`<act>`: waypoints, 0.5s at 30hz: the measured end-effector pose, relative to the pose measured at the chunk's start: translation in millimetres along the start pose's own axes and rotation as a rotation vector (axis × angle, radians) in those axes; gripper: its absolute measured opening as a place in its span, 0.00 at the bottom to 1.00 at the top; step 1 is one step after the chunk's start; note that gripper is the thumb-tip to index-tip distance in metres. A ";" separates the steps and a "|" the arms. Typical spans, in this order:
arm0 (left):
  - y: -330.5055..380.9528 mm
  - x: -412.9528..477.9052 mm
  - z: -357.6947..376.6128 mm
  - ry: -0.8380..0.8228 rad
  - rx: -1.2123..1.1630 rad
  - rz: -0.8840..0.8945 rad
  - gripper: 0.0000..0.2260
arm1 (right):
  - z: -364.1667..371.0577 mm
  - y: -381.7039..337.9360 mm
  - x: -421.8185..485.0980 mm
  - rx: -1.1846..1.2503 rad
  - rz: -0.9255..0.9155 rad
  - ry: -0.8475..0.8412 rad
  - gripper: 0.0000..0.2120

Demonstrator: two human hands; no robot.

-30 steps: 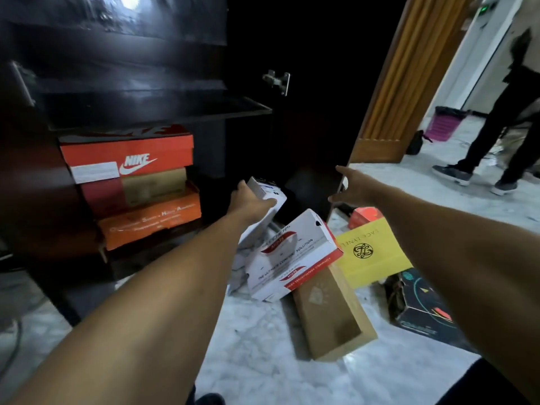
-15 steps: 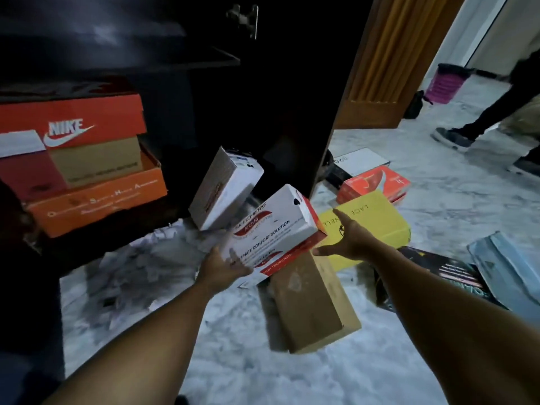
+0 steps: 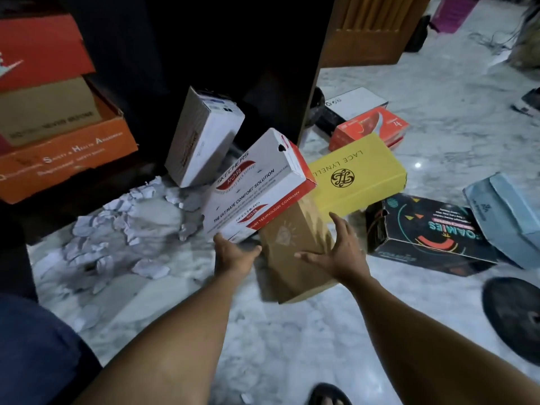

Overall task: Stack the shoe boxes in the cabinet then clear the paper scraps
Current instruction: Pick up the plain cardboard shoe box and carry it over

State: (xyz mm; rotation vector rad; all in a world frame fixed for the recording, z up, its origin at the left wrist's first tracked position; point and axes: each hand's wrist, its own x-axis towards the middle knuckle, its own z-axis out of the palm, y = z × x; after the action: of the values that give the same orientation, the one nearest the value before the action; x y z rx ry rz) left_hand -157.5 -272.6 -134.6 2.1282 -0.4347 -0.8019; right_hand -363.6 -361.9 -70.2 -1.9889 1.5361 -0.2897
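- The brown box (image 3: 292, 270) lies on the floor (image 3: 292, 346) between both hands, its far end under the tilted Skechers box (image 3: 257, 182).
- Left hand (image 3: 233, 252): fingers spread, holding nothing, at the brown box's left edge.
- Right hand (image 3: 336, 252): fingers spread wide, touching its top.
- Paper scraps (image 3: 117, 223) lie well left.

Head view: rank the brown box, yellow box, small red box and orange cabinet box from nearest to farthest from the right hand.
1. brown box, directly beneath the right hand.
2. yellow box, just beyond the hand.
3. small red box, behind the yellow one.
4. orange cabinet box, far left, inside the cabinet.
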 end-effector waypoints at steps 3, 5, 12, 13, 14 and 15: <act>-8.8 -1.4 17.1 -0.123 0.110 0.060 0.37 | 25.8 5.4 -22.2 -0.048 0.067 0.141 0.53; -6.8 -6.0 28.5 -0.284 0.192 0.126 0.40 | 40.8 11.2 -31.5 -0.031 0.098 0.175 0.47; 31.5 -2.6 57.9 -0.325 0.312 0.370 0.41 | 38.6 49.1 -36.8 0.223 0.036 0.176 0.28; 34.4 0.7 59.2 -0.314 0.320 0.377 0.42 | 33.1 55.9 -36.1 0.210 0.036 0.159 0.27; 35.9 4.3 59.9 -0.294 0.337 0.383 0.43 | 27.1 62.7 -35.3 0.190 0.031 0.141 0.27; 37.5 6.3 59.4 -0.263 0.363 0.400 0.44 | 21.0 69.7 -34.6 0.168 0.026 0.123 0.27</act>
State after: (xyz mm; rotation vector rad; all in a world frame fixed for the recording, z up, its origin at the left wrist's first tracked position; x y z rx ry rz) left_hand -194.0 -332.9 -135.9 2.1545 -1.1806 -0.8124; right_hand -419.3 -333.1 -120.8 -1.8484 1.5580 -0.5217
